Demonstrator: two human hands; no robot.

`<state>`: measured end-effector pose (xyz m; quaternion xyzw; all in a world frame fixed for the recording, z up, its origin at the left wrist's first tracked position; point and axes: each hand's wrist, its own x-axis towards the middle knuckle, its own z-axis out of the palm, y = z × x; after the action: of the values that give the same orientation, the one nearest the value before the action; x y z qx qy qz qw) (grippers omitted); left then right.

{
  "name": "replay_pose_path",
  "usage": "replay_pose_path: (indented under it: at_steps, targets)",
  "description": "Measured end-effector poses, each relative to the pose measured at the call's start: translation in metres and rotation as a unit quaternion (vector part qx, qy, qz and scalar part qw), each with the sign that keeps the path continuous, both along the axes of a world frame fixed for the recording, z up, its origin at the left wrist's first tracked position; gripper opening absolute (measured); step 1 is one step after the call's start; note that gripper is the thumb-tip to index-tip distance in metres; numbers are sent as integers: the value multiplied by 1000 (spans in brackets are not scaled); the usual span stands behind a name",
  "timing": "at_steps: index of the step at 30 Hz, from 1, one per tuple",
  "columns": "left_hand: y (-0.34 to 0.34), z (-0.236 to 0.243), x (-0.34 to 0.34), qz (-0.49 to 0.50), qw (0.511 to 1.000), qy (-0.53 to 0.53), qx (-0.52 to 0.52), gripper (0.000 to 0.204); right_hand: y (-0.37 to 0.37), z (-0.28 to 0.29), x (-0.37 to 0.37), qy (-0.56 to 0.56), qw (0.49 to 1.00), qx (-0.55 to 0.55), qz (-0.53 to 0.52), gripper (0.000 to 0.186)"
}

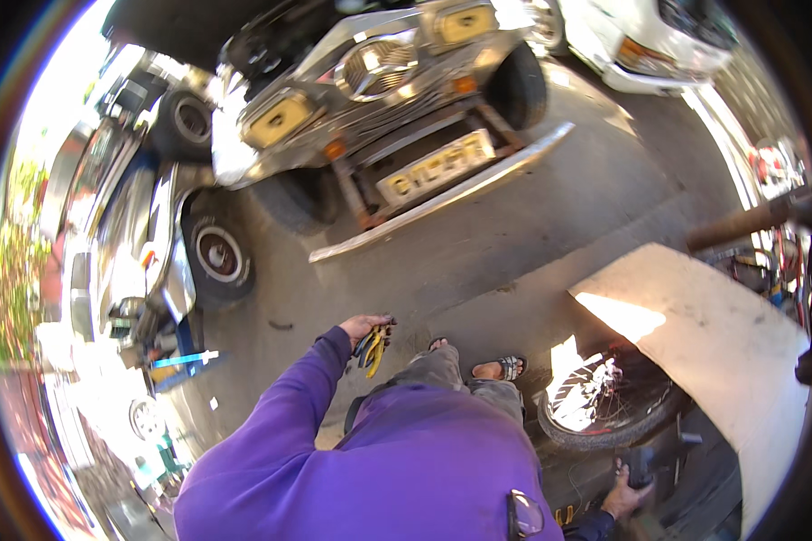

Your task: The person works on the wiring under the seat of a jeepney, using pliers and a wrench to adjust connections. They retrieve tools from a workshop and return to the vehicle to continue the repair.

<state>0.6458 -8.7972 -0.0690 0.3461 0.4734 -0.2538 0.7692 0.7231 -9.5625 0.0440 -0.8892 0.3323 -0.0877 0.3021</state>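
Note:
My left hand (pixel 366 326) is held out ahead of me at the end of a purple sleeve. It is closed around yellow-handled pliers (pixel 374 350), and darker tool parts show beside them, too small to make out. Low on the right, my right hand (pixel 624 496) reaches down beside a bicycle wheel. Its fingers are closed on a dark, boxy object (pixel 641 465), blurred and partly lost in shadow. The spoked wheel (pixel 558 439) with its black tyre lies just beyond that hand, partly in bright sun.
Ahead stands a jeep-like vehicle (pixel 367 68) with its hood raised and a metal front bumper (pixel 442 200). Another vehicle with a large tyre (pixel 218 254) is at the left, and a white car (pixel 636 45) at the far right. A pale board (pixel 704 316) leans over the wheel.

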Motion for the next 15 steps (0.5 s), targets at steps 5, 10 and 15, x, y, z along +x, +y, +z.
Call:
replay_pose_path:
  at_steps: [5, 10, 15]
  targets:
    - [52, -23, -92, 45, 996, 16, 69, 21, 194, -14, 71, 36, 940, 197, 275, 83]
    - [62, -2, -212, 195, 974, 48, 103, 21, 365, -53, 113, 85, 798, -115, 586, 85]
    - [34, -4, -346, 357, 916, 43, 179, 23, 539, -92, 125, 180, 621, -174, 743, 85]
